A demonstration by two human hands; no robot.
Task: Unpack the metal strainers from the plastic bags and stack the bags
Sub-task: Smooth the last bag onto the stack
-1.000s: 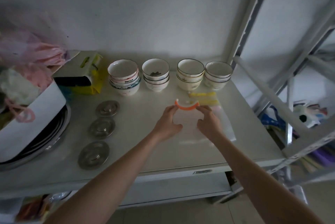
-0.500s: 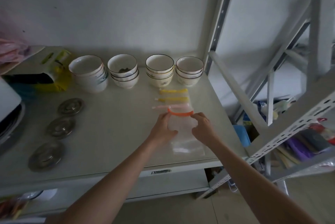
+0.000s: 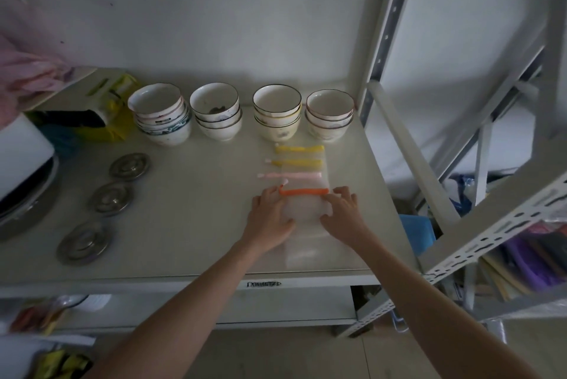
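A clear plastic bag (image 3: pixel 305 208) with an orange zip strip lies flat on the white table (image 3: pixel 199 213), on top of a staggered stack of bags. Beyond it show the pink zip strip (image 3: pixel 291 175) and two yellow zip strips (image 3: pixel 296 162) of the bags underneath. My left hand (image 3: pixel 270 220) holds the bag at its left end and my right hand (image 3: pixel 343 213) at its right end, both fingers down by the orange strip. Three round metal strainers (image 3: pixel 112 197) lie unwrapped in a column on the left part of the table.
Four stacks of ceramic bowls (image 3: pixel 277 111) line the back of the table. A yellow packet (image 3: pixel 113 115), a white box (image 3: pixel 21 148) and a large metal pan (image 3: pixel 27 197) sit at the left. A grey metal rack (image 3: pixel 460 256) stands close on the right.
Both hands carried the orange-zip bag, bent at first, down onto the bag stack, where it now lies flat. The view shifted right.
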